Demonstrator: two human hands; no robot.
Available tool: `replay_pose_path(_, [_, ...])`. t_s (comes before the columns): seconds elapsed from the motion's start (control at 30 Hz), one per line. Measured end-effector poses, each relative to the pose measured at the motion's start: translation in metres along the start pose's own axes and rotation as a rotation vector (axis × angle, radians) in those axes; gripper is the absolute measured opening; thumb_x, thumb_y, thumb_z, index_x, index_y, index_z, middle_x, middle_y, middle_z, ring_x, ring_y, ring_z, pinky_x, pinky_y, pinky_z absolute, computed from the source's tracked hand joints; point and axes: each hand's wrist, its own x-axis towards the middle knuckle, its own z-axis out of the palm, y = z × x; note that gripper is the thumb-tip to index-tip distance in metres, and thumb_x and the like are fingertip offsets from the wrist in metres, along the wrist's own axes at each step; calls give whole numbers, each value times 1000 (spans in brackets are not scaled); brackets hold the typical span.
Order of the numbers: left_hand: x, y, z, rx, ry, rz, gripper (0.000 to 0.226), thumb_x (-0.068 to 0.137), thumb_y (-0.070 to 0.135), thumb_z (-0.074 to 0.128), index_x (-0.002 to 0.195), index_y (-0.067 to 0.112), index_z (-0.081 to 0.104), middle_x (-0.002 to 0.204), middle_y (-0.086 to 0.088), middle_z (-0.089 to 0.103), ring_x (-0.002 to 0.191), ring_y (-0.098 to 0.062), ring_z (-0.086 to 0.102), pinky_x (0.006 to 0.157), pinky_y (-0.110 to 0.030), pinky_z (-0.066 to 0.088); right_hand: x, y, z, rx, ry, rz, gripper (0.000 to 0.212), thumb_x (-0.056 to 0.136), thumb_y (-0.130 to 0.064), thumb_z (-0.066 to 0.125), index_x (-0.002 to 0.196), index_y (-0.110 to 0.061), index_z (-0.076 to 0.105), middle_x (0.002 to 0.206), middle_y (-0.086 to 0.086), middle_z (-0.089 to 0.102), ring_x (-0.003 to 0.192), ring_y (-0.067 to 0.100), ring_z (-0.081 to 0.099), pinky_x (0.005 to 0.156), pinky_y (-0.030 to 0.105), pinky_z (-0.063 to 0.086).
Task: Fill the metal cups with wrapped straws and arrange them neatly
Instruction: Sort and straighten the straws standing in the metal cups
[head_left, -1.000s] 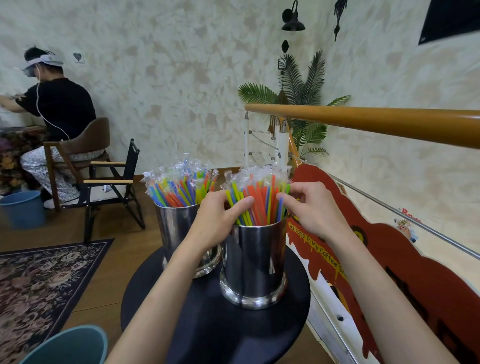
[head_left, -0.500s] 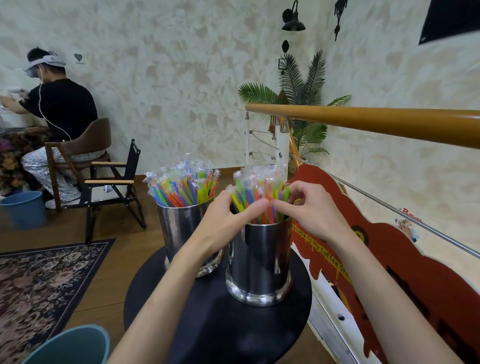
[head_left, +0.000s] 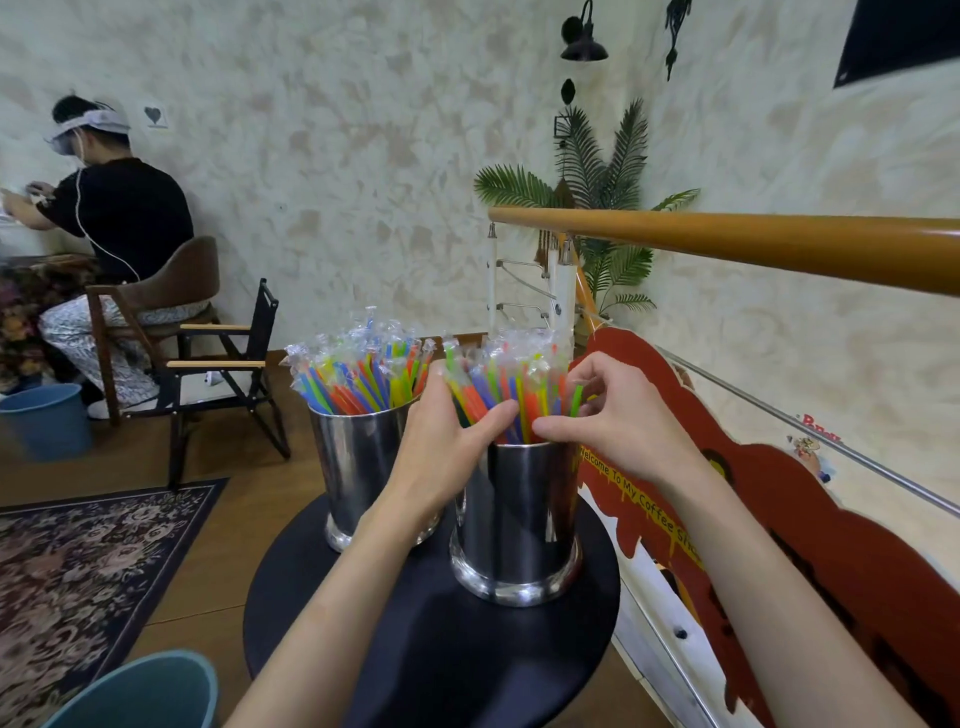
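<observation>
**Bundle squeezed tighter in the near cup**

On the round black table (head_left: 431, 649) both steel cups stand full. At the nearer cup (head_left: 517, 525), left hand (head_left: 447, 457) and right hand (head_left: 618, 421) have closed in, thumbs nearly meeting, curled round its wrapped straws (head_left: 498, 384); filling looks finished, only straightening remains.

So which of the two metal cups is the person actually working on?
The nearer cup, toward the railing side: both the left hand and the right hand gather its straws. The farther cup stands untouched behind the left hand.

Coffee shop, red welcome sign (head_left: 644, 506), straw-filled cups (head_left: 519, 514), round table (head_left: 426, 649)
</observation>
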Motion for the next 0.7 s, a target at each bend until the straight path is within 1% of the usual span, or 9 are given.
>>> replay_pose_path(0.17, [8,11,-6,141,-16,65,80,76,51,84,138,16,48,132,-1,59,129,-19,53,108,-44,45,5,16,-24,7,-167,123,91,50,-64,92,121,-32,46,120,-10,57,103,5,58,75,26,47])
replay_pose_path(0.27, [18,17,-6,222,-57,57,98,71,68,76,144,9,46,139,-9,53,136,-25,43,112,-47,40,8,21,-25,28,-313,180,136,38,-77,88,152,-39,25,147,-13,40,134,11,45,104,37,44])
replay_pose_path(0.3, [21,18,-4,220,-85,47,100,71,70,74,145,8,46,140,-10,53,137,-25,43,112,-47,40,9,21,-23,81,-356,179,138,39,-76,89,154,-42,22,146,-18,38,136,7,39,107,36,39])
replay_pose_path(0.37, [27,21,-1,175,-158,46,94,75,65,76,145,10,46,138,-9,57,135,-26,48,111,-47,42,14,21,-20,188,-447,144,121,46,-69,92,147,-51,29,131,-40,42,127,-9,41,102,26,35])
replay_pose_path(0.43, [33,20,0,141,-216,41,82,76,62,76,140,19,49,133,0,63,130,-19,55,108,-43,45,20,22,-17,229,-490,113,103,56,-59,93,141,-55,36,132,-43,47,126,-16,41,105,23,34])
replay_pose_path(0.5, [36,16,0,106,-225,35,77,72,66,75,134,29,49,122,15,67,118,0,60,102,-30,48,26,20,-15,263,-497,103,105,63,-49,93,149,-44,34,145,-26,50,135,-5,44,116,33,33])
replay_pose_path(0.6, [41,14,-1,119,-170,22,114,60,77,74,151,26,30,124,34,49,107,25,47,93,-8,39,35,19,-14,308,-545,72,101,67,-42,93,149,-42,34,138,-23,59,128,-2,54,115,37,38])
replay_pose_path(0.63, [44,15,-1,144,-156,19,128,56,80,71,157,20,21,125,31,38,106,25,40,86,-1,33,37,18,-13,294,-550,76,103,64,-45,93,148,-46,33,136,-26,59,127,-4,54,115,37,38])
replay_pose_path(0.7, [51,17,-2,190,-162,21,129,54,81,70,154,14,24,121,21,35,96,24,39,72,4,35,41,14,-9,251,-555,76,109,60,-51,94,148,-50,29,141,-26,55,131,-2,52,117,40,37])
